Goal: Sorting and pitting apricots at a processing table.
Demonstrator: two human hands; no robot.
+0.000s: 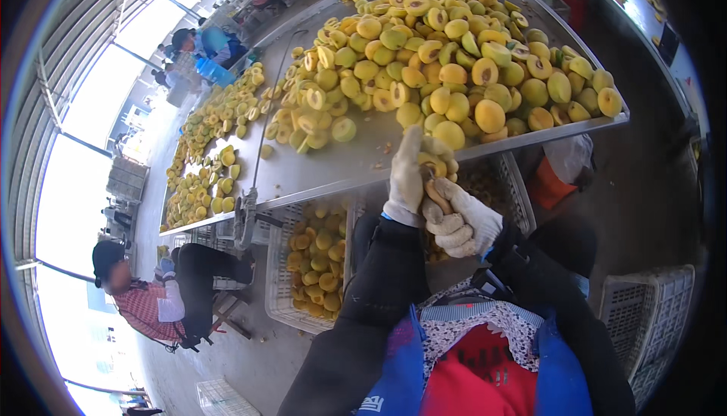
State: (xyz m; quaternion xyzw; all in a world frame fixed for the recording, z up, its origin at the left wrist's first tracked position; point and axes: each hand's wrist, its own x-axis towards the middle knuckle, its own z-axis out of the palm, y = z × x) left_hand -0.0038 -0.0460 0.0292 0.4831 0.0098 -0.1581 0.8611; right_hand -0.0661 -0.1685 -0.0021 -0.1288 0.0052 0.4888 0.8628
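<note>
My left hand [404, 183], in a pale work glove, holds a halved yellow peach-like fruit [434, 164] just past the metal table's front edge. In my right hand [463, 220], also gloved, is the wooden handle [439, 196] of a small hand tool. Its metal tip meets the cut face of the fruit; how deep it sits cannot be seen. Ahead of both hands lies a large heap of halved yellow-green fruit [454, 75], some halves with brown pit hollows showing. Below my hands a plastic crate [519, 194] is partly covered by my arms.
The metal table [363, 169] carries another fruit pile [216, 132] beyond a dividing rod [271, 109]. Under it stands a white crate [275, 279] of fruit halves. A seated co-worker [150, 302] is at left. Stacked crates [647, 319] stand at right, near an orange bag [551, 186].
</note>
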